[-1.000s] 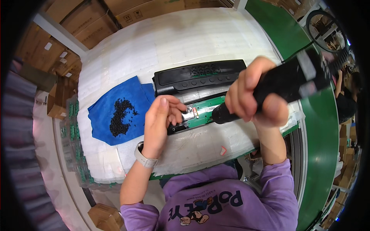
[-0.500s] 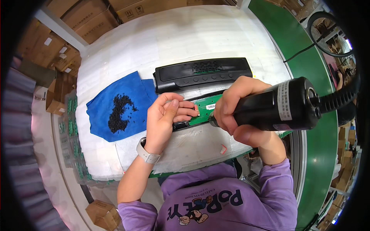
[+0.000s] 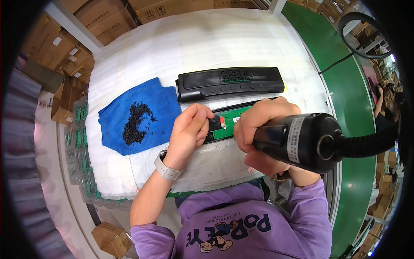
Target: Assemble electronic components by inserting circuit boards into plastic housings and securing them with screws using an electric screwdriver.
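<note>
My right hand (image 3: 264, 129) is wrapped round a thick black electric screwdriver (image 3: 304, 140), whose ribbed cord runs off to the right. Its tip is hidden behind my fingers, over a green circuit board (image 3: 229, 128). That board sits in a long black housing (image 3: 217, 134), with a small red and white part (image 3: 223, 123) near its left end. Curled fingers and a pressed thumb close my left hand (image 3: 192, 126) at the left end of this housing. What it pinches, if anything, cannot be made out. A second black housing (image 3: 233, 84) with round buttons lies just beyond.
To the left, a blue cloth (image 3: 113, 125) carries a pile of small black screws (image 3: 137, 125). White sheeting (image 3: 207, 39) covers the table. Stacked green circuit boards (image 3: 82, 146) stand off its left edge, and a green surface (image 3: 349, 181) runs along the right. Cardboard boxes (image 3: 101, 19) stand behind.
My left hand has drawn back from over the board, and its fingers have curled in. The screwdriver's rear end has swung towards me and slightly left, still in my right hand.
</note>
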